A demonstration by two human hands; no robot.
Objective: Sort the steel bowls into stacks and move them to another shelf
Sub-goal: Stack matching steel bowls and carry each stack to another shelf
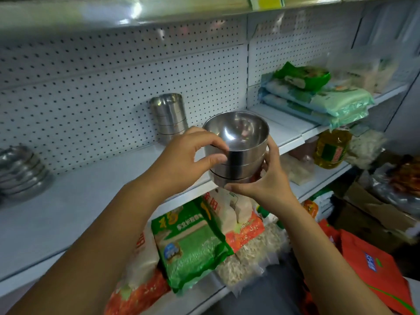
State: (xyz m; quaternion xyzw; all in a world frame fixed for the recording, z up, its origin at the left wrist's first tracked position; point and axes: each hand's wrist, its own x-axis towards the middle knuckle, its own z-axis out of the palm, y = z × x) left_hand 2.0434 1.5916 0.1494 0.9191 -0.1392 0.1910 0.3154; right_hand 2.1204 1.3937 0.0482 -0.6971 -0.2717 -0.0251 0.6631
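The bowl stack [236, 153], three steel bowls nested as far as we can count, is up in the air just in front of the shelf [79, 201] edge, open side up. The left hand [188, 162] pinches the top bowl's side w/ thumb & fingers. The right hand [270, 183] wraps the lower bowls from the other side. Both are gripping, neither is free.

Progress, as we judge it: partway. A taller stack [169, 117] stands at the back of the shelf by the pegboard [91, 98]. A pile of shallower dishes [20, 171] sits far left on the same shelf. So sorting looks largely done, but the held stack isn't set down yet. We can't tell if this shelf is the source or the destination.

Writing: the green rice bag [191, 242] on the lower shelf has Chinese print, too soft for us to read w/ confidence. The oil bottle [331, 148] has a green & red label, text illegible. The orange bag [372, 269] shows a blue logo patch, unreadable. The yellow tag [266, 2] on the top rail is blurred, so nothing legible there.
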